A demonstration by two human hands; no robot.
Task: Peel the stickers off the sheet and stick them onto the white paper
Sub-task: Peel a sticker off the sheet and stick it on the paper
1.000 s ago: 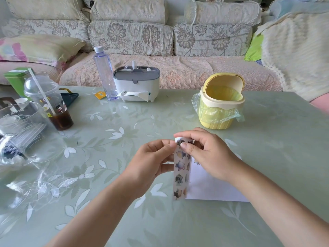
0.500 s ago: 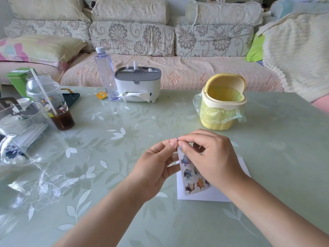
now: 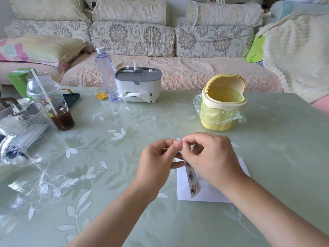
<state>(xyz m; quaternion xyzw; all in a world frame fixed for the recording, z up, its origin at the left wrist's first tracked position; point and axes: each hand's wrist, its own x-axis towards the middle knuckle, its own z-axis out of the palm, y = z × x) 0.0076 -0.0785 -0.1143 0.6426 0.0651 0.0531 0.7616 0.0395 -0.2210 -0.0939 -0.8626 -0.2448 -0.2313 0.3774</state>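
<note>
Bin [image 3: 223, 111] behind paper [image 3: 204, 193], cup [image 3: 53, 106] far left

green table [image 3: 277, 143]: white paper [image 3: 211, 194], yellow bin [image 3: 218, 120]

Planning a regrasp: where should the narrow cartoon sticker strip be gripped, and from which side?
Probably the top end of the narrow cartoon sticker strip, pinched from above: it hangs thin and limp over the white paper sheet. The left hand and right hand pinch there.
</note>
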